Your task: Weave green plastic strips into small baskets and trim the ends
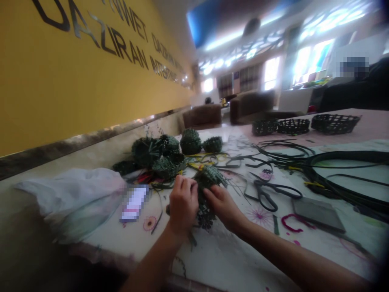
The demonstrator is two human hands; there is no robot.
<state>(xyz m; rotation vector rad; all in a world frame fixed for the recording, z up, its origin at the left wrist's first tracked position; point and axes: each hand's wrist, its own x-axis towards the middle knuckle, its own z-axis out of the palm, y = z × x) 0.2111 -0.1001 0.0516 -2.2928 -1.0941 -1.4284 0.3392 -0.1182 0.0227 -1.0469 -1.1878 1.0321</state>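
Note:
Between my two hands is a dark green woven piece (210,177), made of flat strips with loose ends sticking out. My left hand (183,202) is closed, with its fingers curled at the left side of the weave. On the other side, my right hand (224,206) has its fingers closed against the piece; the fingertips are partly hidden. Another dark green part (206,217) shows below and between the hands, and I cannot tell if it is joined to the upper part. Black-handled scissors (269,192) lie to the right of my right hand.
Several green woven baskets and balls (148,151) are heaped behind my left hand. Three open-weave baskets (334,123) stand at the far right. Coiled dark strips (316,162), a grey slab (319,214), a red cord (285,224) and a white plastic bag (79,194) lie on the table.

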